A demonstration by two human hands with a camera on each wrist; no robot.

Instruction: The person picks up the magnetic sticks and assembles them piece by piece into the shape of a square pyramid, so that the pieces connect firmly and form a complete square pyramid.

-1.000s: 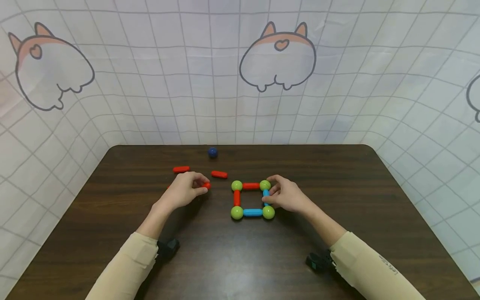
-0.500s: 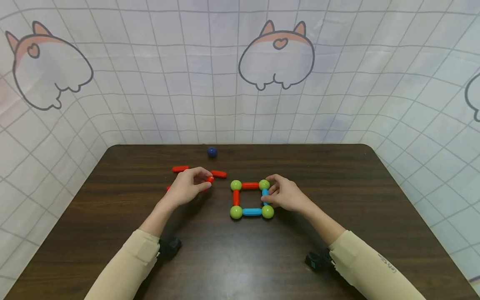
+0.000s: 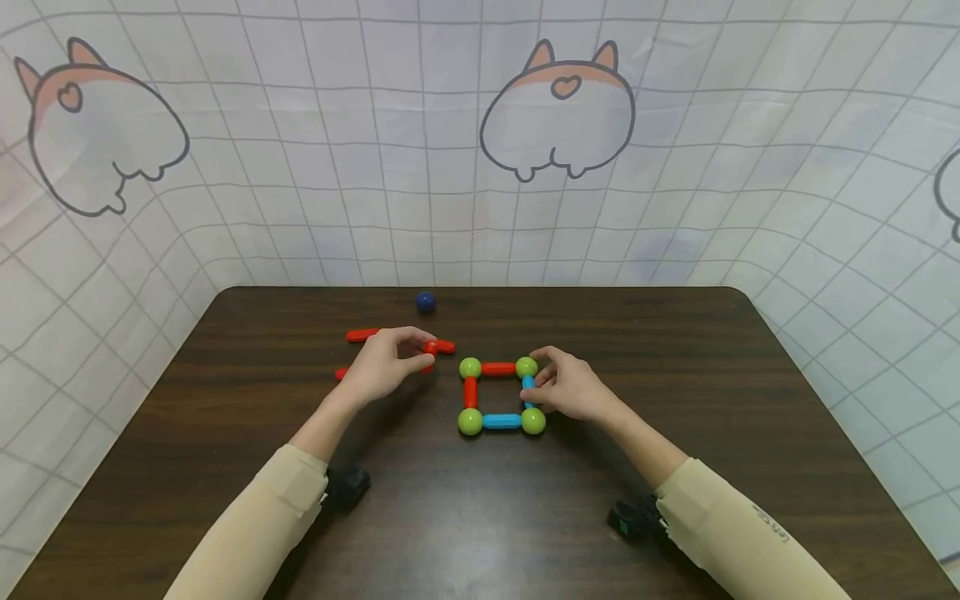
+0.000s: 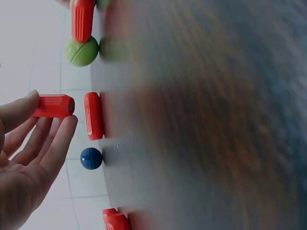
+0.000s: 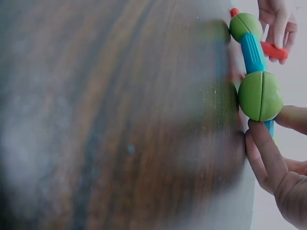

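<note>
My left hand [image 3: 382, 364] pinches a red rod [image 4: 53, 106] between thumb and fingertips, raised off the table to the left of a square frame. In the head view this rod stands roughly upright. The frame lies flat: green balls [image 3: 470, 422] at its corners, red rods [image 3: 498, 369] on the far and left sides, blue rods [image 3: 502, 422] on the near and right sides. At the right side, my right hand [image 3: 573, 387] holds the blue rod [image 3: 528, 382] between thumb and fingers, which partly hide it. Its index fingertip is close to the far right ball [image 3: 527, 367].
Loose red rods lie around the left hand: one behind it [image 3: 362, 335], one partly hidden at its left [image 3: 341, 373], one beyond its fingertips [image 3: 447, 347]. A dark blue ball [image 3: 426, 302] sits near the back edge of the brown table [image 3: 480, 517]. A patterned cloth [image 3: 420, 208] hangs behind.
The left hand has lifted the red rod, turned it toward upright and carried it a little right and away. My right hand keeps its place on the frame.
</note>
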